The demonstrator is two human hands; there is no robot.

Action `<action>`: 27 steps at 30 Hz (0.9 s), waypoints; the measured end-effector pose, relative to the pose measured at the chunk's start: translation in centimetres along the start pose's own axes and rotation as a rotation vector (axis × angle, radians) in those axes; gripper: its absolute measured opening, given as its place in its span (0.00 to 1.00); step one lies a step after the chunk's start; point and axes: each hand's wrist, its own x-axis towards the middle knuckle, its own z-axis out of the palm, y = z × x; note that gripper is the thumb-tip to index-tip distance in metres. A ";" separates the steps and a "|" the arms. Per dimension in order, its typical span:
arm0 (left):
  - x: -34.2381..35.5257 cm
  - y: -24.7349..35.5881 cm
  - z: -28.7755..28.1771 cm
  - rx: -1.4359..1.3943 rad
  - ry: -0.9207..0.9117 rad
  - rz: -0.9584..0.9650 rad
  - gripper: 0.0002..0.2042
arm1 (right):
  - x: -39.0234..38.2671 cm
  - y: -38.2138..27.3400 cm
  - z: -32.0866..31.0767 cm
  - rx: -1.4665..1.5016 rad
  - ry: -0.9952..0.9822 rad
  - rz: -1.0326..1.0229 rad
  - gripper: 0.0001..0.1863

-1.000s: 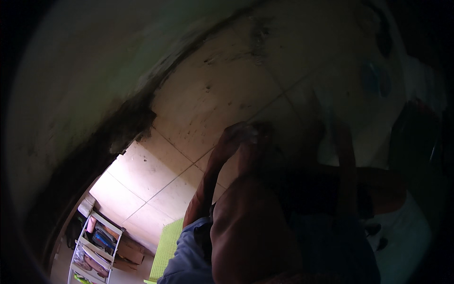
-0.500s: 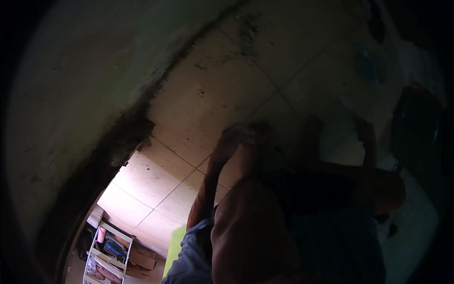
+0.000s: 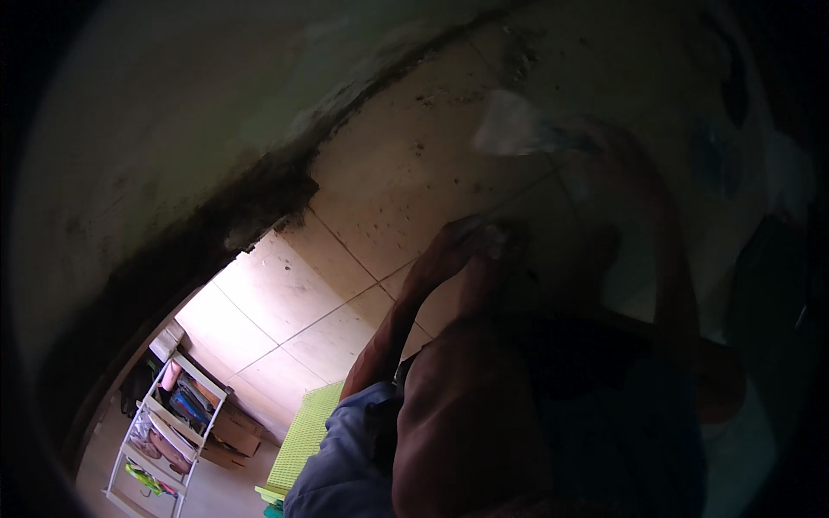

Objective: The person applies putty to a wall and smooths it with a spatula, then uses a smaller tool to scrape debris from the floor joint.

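Note:
My right hand point(image 3: 611, 155) is closed round the bluish handle of a putty knife point(image 3: 509, 125). Its wide pale blade is slightly blurred and points left, toward the wall, above the tiled floor. Low in front of my bent knee, my left hand point(image 3: 462, 244) rests by my foot with its fingers curled. Something whitish shows at those fingertips; whether it is an object or residue is too dark to make out. Along the foot of the greenish wall point(image 3: 199, 104) runs a dark, rough, broken strip point(image 3: 268, 186).
Dark specks and crumbs dot the floor tiles point(image 3: 371, 186). At the lower left stand a white rack point(image 3: 164, 414) with assorted items, a cardboard box point(image 3: 233, 432) and a lime-green perforated surface point(image 3: 306, 432). A dark bulky shape point(image 3: 764, 285) stands at the right.
My right hand has risen from the lower right toward the wall, bringing the putty knife into plain sight. My left hand stays by the foot; the whole view has shifted and turned slightly.

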 end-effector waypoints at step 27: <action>-4.1 -1.7 -0.4 0.114 0.307 0.081 0.12 | 8.3 -3.4 5.8 -0.407 0.066 -0.829 0.19</action>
